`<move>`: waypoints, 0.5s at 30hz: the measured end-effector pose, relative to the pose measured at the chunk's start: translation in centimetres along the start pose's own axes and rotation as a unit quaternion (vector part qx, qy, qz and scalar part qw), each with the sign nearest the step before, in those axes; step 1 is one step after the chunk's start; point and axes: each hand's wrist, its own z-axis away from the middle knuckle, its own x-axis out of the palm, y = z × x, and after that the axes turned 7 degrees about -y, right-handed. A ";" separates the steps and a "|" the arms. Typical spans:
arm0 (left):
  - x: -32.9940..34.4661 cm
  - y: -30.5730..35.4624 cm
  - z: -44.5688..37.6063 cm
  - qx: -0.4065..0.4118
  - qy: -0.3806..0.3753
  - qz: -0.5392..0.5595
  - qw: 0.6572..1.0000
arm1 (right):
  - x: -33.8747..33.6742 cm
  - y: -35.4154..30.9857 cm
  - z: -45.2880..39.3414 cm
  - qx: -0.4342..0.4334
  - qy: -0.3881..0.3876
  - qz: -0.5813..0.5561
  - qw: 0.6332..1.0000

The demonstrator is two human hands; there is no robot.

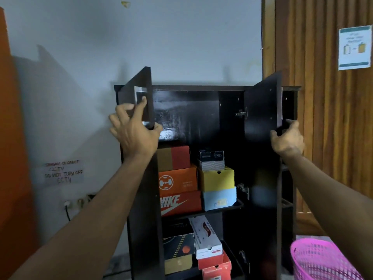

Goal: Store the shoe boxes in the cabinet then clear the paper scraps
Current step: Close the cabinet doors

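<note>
Both forearms are bare to the frame's edge — no sleeve, watch or band shows on either. The left hand (134,131) and right hand (287,139) wear no gloves or rings — just bare fingers and knuckles.

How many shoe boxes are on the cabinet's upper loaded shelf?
6: left stack brown-red, orange, Nike; right stack small dark, yellow, light blue. More may hide behind.

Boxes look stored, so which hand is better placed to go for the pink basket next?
Probably the right hand. It grips the right door, on the same side as the pink basket at the lower right. The left hand holds the left door, across the cabinet.
</note>
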 end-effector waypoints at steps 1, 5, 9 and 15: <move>0.9 0.2 0.0 -0.009 0.015 -0.020 1.000 | 0.6 -0.4 -0.1 -0.011 -0.013 0.001 1.000; 3.5 0.5 -0.1 -0.015 -0.010 0.087 0.996 | 3.5 -2.5 -0.6 -0.055 -0.056 -0.013 0.997; 5.7 1.0 -0.2 -0.012 -0.016 0.140 0.990 | 6.0 -4.9 -1.1 -0.063 -0.074 -0.057 0.994; 8.9 1.3 -1.6 0.010 -0.108 0.123 0.986 | 8.4 -6.8 -2.7 -0.102 -0.083 -0.160 0.978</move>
